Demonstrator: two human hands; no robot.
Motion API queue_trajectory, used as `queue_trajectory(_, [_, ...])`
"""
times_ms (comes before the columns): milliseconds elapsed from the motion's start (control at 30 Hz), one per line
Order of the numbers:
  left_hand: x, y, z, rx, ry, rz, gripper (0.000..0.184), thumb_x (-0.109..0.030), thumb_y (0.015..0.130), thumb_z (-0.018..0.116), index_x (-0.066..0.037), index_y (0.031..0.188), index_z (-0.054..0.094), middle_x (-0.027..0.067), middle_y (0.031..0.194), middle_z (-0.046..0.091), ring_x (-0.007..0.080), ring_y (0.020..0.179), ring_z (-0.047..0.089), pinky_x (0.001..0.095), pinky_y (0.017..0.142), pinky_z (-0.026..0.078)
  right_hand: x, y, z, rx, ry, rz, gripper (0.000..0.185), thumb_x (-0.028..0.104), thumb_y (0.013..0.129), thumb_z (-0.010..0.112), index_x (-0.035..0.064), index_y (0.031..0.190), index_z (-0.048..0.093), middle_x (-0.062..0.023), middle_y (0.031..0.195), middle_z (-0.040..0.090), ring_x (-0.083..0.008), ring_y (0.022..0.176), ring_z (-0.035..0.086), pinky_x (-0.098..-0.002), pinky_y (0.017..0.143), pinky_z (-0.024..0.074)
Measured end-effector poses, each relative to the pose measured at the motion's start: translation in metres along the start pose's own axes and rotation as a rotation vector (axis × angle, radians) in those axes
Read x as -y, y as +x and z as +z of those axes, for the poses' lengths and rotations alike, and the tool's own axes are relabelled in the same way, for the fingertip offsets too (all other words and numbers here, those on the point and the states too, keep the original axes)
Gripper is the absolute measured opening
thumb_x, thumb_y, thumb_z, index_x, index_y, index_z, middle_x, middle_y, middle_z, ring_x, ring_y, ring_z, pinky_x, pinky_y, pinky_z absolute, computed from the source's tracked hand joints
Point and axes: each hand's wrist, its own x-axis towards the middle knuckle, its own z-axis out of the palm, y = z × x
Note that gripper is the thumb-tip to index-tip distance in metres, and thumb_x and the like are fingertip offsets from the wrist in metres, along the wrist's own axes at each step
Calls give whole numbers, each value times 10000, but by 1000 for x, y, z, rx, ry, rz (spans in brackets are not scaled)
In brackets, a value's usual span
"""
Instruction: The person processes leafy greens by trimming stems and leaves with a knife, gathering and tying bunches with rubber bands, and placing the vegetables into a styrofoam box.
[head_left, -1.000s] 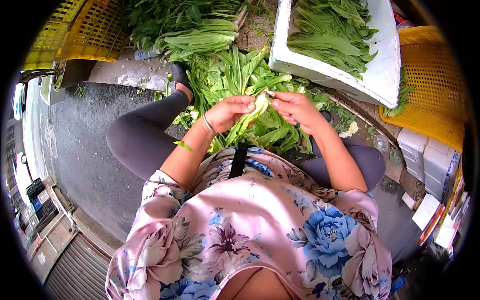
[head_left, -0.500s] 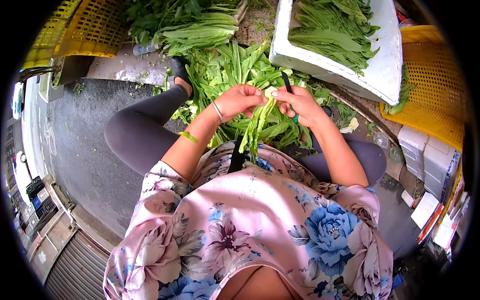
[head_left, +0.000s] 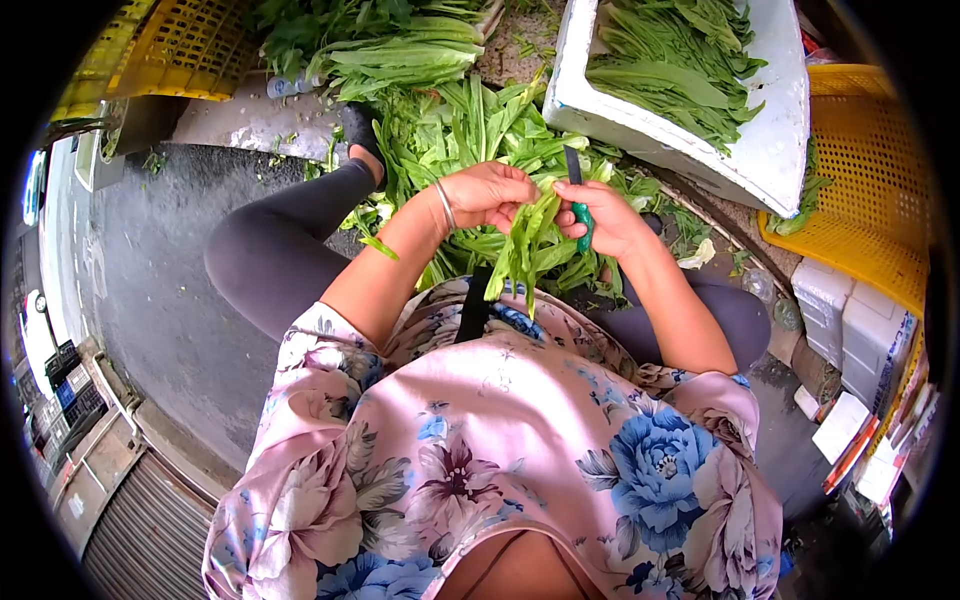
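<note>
My left hand [head_left: 488, 196], with a bracelet at the wrist, is closed on the top of a leafy lettuce stalk [head_left: 528, 248], whose long leaves hang toward my lap. Close beside it, my right hand [head_left: 612, 220] grips a knife [head_left: 583, 226] with a green handle; the dark blade points up and away from me. The right fingertips come near the top of the stalk, and I cannot tell whether they touch it. Beneath both hands spreads a heap of loose green leaves [head_left: 470, 130]. A leaf scrap [head_left: 379, 247] clings to my left forearm.
A white foam box [head_left: 650, 150] holding long leaves stands at the upper right, beside a yellow crate [head_left: 868, 170]. Bundled greens [head_left: 405, 55] lie at the top, near another yellow basket [head_left: 190, 50]. White boxes [head_left: 870, 335] stand at the right. Wet pavement [head_left: 170, 290] stretches left.
The lettuce leaves have swung and fanned out below my hands. My right hand has turned the knife, so more of its green handle shows and the blade stands more upright.
</note>
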Motion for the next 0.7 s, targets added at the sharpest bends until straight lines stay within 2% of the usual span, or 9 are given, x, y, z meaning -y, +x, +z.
queue_trajectory(167, [-4,-2,-3,-9,202,-50,132,-116,772,609,-44,870,557,-25,671,544,54,519,541,193,429,465,-9,0,0,7,-24,2,98,119,837,576,53,860,507,-10,687,456,-93,566,459,-180,403,338])
queue_trajectory(267, [-5,-4,-6,66,139,-28,152,-93,770,608,-41,899,549,-25,697,551,48,525,533,171,442,446,-4,-4,2,23,4,-24,100,120,843,570,69,892,499,-7,697,453,-92,573,459,-182,415,340])
queue_trajectory(333, [-2,-5,-8,71,-64,46,167,-69,770,608,-44,922,543,-32,719,558,34,534,517,147,461,419,0,-5,2,76,-30,-55,108,123,851,562,84,918,488,8,708,455,-84,577,457,-175,426,331])
queue_trajectory(567, [-6,-9,-6,121,-79,133,155,-52,781,601,-57,926,545,-51,725,566,3,538,492,139,464,400,6,-8,1,127,-82,-102,113,126,861,546,90,952,488,32,727,464,-62,576,446,-162,438,323])
queue_trajectory(633, [-8,-9,-8,214,-62,204,150,-50,783,598,-60,924,548,-55,719,566,-7,548,493,135,464,398,7,-10,3,172,-116,-134,129,124,863,542,87,977,492,23,744,479,-57,577,449,-163,440,327])
queue_trajectory(700, [-11,-11,-7,190,-57,202,144,-50,778,600,-58,913,550,-50,711,563,3,551,497,145,468,405,8,-11,6,170,-121,-151,138,122,860,544,80,983,497,23,741,485,-54,571,454,-161,430,322])
